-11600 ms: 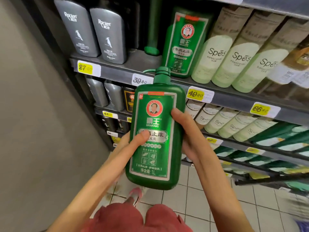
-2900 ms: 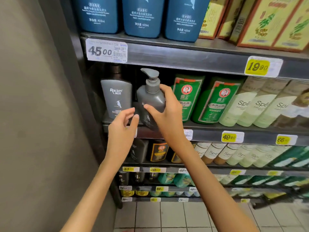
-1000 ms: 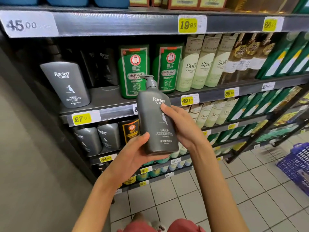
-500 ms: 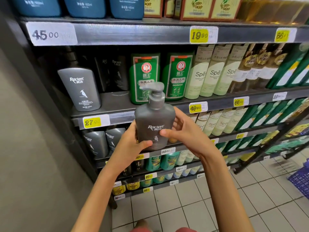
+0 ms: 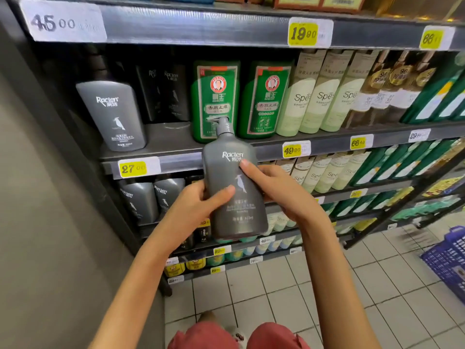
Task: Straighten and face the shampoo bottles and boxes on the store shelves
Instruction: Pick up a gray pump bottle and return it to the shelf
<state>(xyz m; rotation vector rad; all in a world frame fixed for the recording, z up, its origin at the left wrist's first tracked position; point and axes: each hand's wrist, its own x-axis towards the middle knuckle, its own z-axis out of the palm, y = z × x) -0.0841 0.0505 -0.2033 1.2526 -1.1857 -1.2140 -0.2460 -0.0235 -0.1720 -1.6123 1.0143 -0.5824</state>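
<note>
Both my hands hold a grey Raclen pump bottle [image 5: 235, 187] upright in front of the shelving, its label facing me. My left hand [image 5: 195, 205] grips its left side with the thumb across the front. From the right, my right hand [image 5: 274, 190] wraps it, thumb on the label. A second grey Raclen bottle [image 5: 113, 117] stands at the left of the shelf [image 5: 166, 139], with a gap beside it. Darker Raclen bottles [image 5: 166, 94] sit further back. Two green Bawang bottles [image 5: 216, 99] stand right of the gap.
Pale green Spes bottles [image 5: 324, 94] and amber bottles [image 5: 387, 91] fill the shelf to the right. More grey bottles [image 5: 151, 197] stand one shelf down. A grey wall [image 5: 37, 197] closes the left side. A blue basket [image 5: 450, 260] sits on the tiled floor at right.
I took the grey pump bottle off the shelf into both hands. Over the last half second it has tipped more upright, with more of its label showing.
</note>
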